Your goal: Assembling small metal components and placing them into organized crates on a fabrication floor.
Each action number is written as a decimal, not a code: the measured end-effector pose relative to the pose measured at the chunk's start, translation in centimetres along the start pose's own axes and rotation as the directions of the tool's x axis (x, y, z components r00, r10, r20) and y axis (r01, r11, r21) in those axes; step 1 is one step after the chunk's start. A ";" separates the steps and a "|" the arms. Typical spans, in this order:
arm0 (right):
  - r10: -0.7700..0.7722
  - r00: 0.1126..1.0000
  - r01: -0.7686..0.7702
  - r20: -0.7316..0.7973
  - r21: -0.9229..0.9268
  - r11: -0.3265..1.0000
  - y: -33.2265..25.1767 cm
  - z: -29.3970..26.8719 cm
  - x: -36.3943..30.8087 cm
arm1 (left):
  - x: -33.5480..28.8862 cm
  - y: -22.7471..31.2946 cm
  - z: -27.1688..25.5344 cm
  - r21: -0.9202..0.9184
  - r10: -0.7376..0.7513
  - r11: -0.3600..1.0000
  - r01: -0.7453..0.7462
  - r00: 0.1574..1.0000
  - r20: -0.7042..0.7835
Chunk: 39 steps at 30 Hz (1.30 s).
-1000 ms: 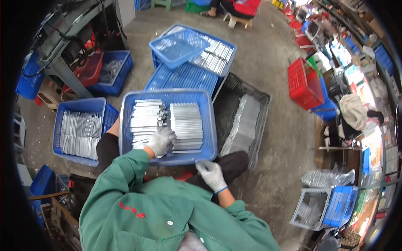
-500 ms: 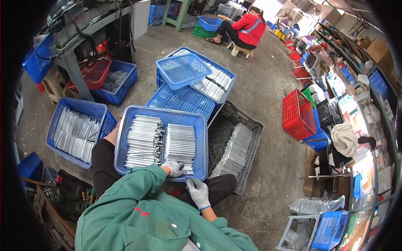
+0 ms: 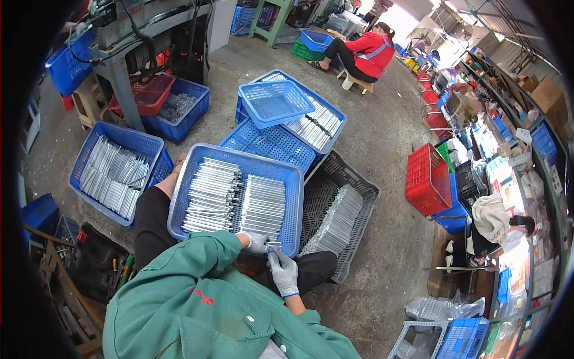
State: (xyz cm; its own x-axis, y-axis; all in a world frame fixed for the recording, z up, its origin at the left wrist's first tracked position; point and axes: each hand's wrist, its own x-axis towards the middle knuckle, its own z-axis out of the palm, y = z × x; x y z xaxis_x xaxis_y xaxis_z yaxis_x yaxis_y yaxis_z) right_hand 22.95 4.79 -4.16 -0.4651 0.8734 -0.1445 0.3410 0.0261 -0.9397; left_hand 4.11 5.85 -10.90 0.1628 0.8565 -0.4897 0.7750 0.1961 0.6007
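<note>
Since a second ago, the left hand (image 3: 257,242) has come from between the two rows of rods to the near rim of the big blue basket (image 3: 293,203). I see its gloved fingers closed on a short silvery piece (image 3: 274,243) at that rim. Just below the rim, the right hand (image 3: 284,273) has its fingers bent close to the piece; whether they grip it, I can't tell. Inside the basket lie the left row (image 3: 210,194) and the right row (image 3: 263,206) of silvery rods. To its left sits a second basket (image 3: 137,142) of rods, to its right a black crate (image 3: 317,194) with stacked silvery pieces (image 3: 338,221), and beyond it a shallow basket (image 3: 278,102).
</note>
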 end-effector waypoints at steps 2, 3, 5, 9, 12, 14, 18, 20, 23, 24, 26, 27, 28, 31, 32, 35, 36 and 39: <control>0.004 1.000 -0.003 0.030 -0.031 1.000 -0.3 -0.3 0.1 | -1.0 0.6 -0.2 0.014 0.032 0.999 -0.032 0.999 -0.029; 0.006 0.999 -0.004 0.045 -0.047 0.999 -0.4 -0.4 0.2 | -1.3 0.7 -0.3 0.022 0.049 0.999 -0.048 0.998 -0.043; 0.007 0.998 -0.003 0.065 -0.064 0.998 -0.7 -0.3 0.2 | -1.5 0.5 -0.1 0.027 0.062 0.998 -0.061 0.996 -0.062; -0.002 1.000 0.003 0.025 -0.041 0.999 -0.7 0.0 0.1 | -0.4 -1.2 1.6 -0.069 0.243 0.963 -0.260 0.951 -0.193; 0.001 1.000 -0.002 -0.007 -0.032 0.999 -0.7 -0.2 0.0 | -2.0 0.4 0.0 -0.083 0.197 0.971 -0.223 0.950 -0.243; 0.000 0.999 0.000 -0.035 -0.020 1.000 -0.6 -0.2 0.0 | -3.1 1.2 -1.0 -0.095 0.147 0.979 -0.182 0.944 -0.295; -0.070 0.996 0.062 -0.062 -0.127 0.990 -0.5 0.0 -0.3 | -3.0 0.8 -2.4 -0.266 -0.131 0.964 0.003 0.877 -0.463; -0.097 0.993 0.084 -0.069 -0.165 0.983 -0.8 0.1 -0.4 | -3.2 0.6 -4.3 -0.628 -0.383 0.777 -0.052 0.752 -0.536; -0.405 0.888 0.458 0.217 -0.487 0.743 -2.3 0.8 -0.8 | -4.5 1.1 -7.3 -0.876 -0.493 0.352 -0.329 0.731 -0.472; -0.469 0.819 0.571 0.330 -0.549 0.610 -2.7 1.2 -0.8 | -5.0 1.4 -7.9 -0.884 -0.482 0.058 -0.464 0.762 -0.432; -0.444 0.803 0.596 0.398 -0.561 0.574 -3.1 2.2 -0.3 | -6.3 2.6 -8.5 -0.887 -0.452 0.060 -0.458 0.779 -0.434; -0.414 0.786 0.618 0.459 -0.571 0.541 -3.3 2.9 0.0 | -7.0 3.2 -8.9 -0.891 -0.419 0.065 -0.449 0.798 -0.432; -0.380 0.767 0.641 0.517 -0.577 0.506 -3.6 3.5 0.3 | -7.8 3.9 -9.2 -0.896 -0.386 0.070 -0.439 0.816 -0.430; -0.296 0.735 0.675 0.610 -0.615 0.408 -5.5 5.2 1.5 | -11.0 6.0 -9.4 -0.888 -0.285 0.056 -0.456 0.845 -0.452; -0.245 0.729 0.682 0.640 -0.646 0.342 -6.5 5.9 2.0 | -12.1 6.3 -9.3 -0.887 -0.294 0.056 -0.459 0.841 -0.454; -0.135 0.726 0.686 0.674 -0.698 0.203 -7.8 7.2 2.2 | -13.9 6.2 -8.7 -0.912 -0.234 -0.004 -0.411 0.887 -0.399; -0.163 0.707 0.707 0.688 -0.679 0.199 -7.8 7.7 2.1 | -14.4 5.7 -8.6 -0.900 -0.200 -0.025 -0.434 0.885 -0.421; -0.242 0.643 0.766 0.727 -0.618 0.179 -7.7 9.2 1.8 | -16.1 3.6 -8.2 -0.861 -0.102 -0.099 -0.499 0.865 -0.490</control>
State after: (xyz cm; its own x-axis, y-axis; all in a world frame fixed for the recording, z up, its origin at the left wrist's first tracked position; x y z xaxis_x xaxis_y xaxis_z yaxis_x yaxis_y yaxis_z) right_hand 11.93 1.67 -0.06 -0.9752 0.2020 -0.0907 0.2098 0.9739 -0.0870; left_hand -0.72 -3.32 4.33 -0.2379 0.9553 -0.1755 -0.6835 -0.0363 0.7291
